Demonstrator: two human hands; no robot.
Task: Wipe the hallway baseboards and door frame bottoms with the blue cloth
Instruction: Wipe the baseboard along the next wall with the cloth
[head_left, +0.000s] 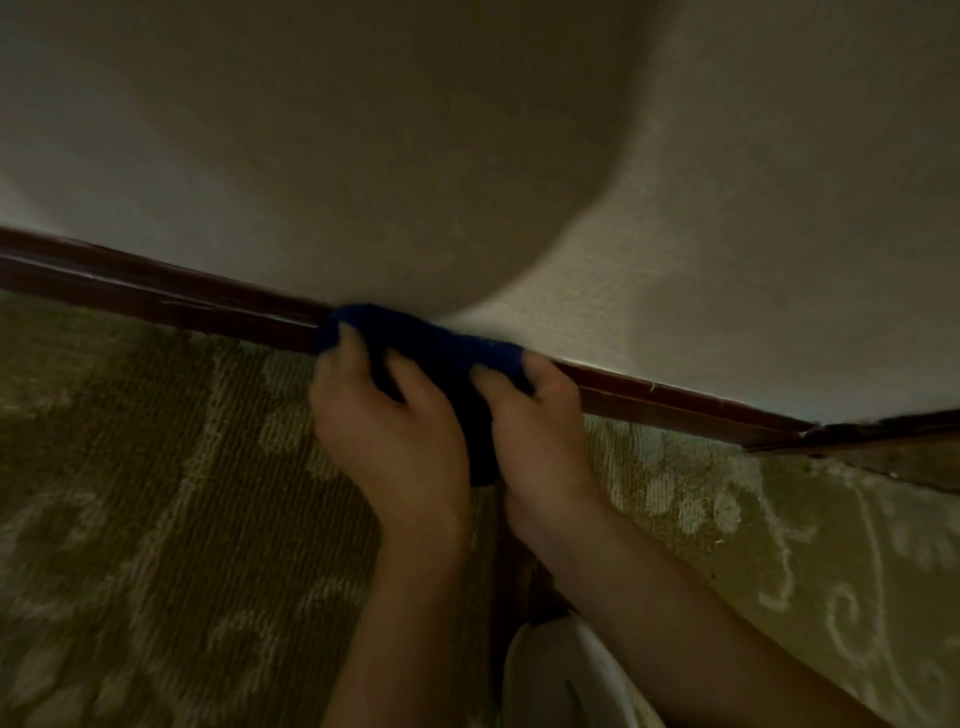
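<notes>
Left hand (384, 431) and right hand (540, 441) both gripped blue cloth (441, 353), pressed against dark baseboard (156, 296) above patterned carpet (156, 493).

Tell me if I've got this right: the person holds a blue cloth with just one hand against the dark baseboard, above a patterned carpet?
Not quite. The head view shows both hands on the blue cloth: the left hand and the right hand grip it together. The rest stands: it is against the dark baseboard, above the patterned carpet.

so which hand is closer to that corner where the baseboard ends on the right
Right. The right hand grips the blue cloth on the side toward the baseboard corner; the left hand grips the cloth's far end.
</notes>
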